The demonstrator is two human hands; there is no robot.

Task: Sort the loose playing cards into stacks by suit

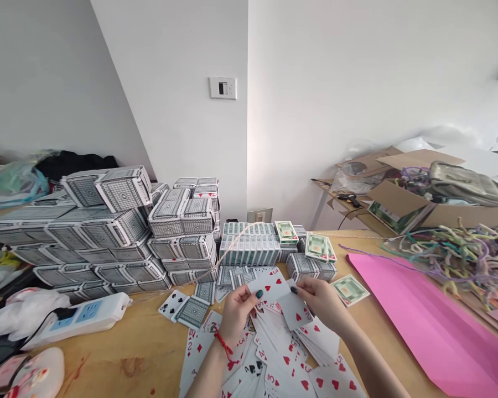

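My left hand (pixel 239 309), with a red cord at the wrist, pinches a three of hearts (pixel 270 283) between thumb and fingers. Close beside it, my right hand (pixel 316 297) grips another heart card (pixel 297 316), which looks like a two and tilts downward. The two cards overlap or nearly touch; I cannot tell which. Beneath both hands spreads a loose heap of playing cards (pixel 286 365), mostly hearts face up with some spades and diamonds. A few face-down cards (pixel 193 312) lie left of the heap.
Stacked blocks of patterned cards (pixel 116 226) rise at the back left. Green card boxes (pixel 249 243) stand behind my hands. A power strip (pixel 83 318) lies left; pink paper (pixel 415 320) covers the right side, near tangled yarn (pixel 448 265) and an open carton (pixel 460 218).
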